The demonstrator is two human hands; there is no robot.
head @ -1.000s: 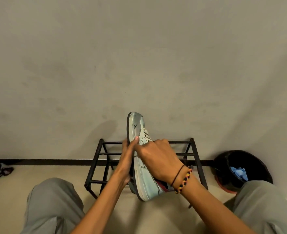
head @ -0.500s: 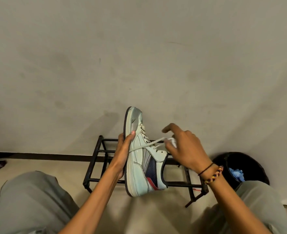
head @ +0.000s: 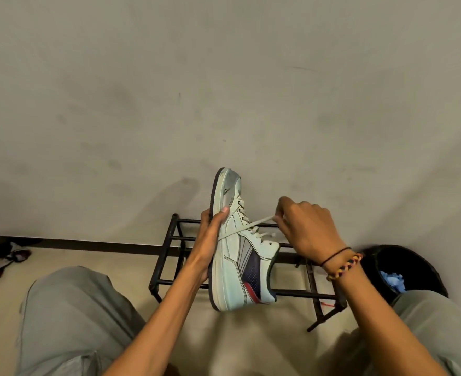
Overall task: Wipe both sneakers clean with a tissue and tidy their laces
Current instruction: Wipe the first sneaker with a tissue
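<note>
Head: pale sneaker [head: 234,256] toe-up, lace [head: 247,228] taut.

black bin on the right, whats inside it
Inside the black bin a crumpled blue wad shows against the dark interior. The person's right knee covers the bin's near side, so anything lower down or nearer cannot be seen.

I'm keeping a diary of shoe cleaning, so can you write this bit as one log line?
step: tidying laces | left hand: grips pale leather sneaker by sole | right hand: pinches white lace, pulled taut
</note>
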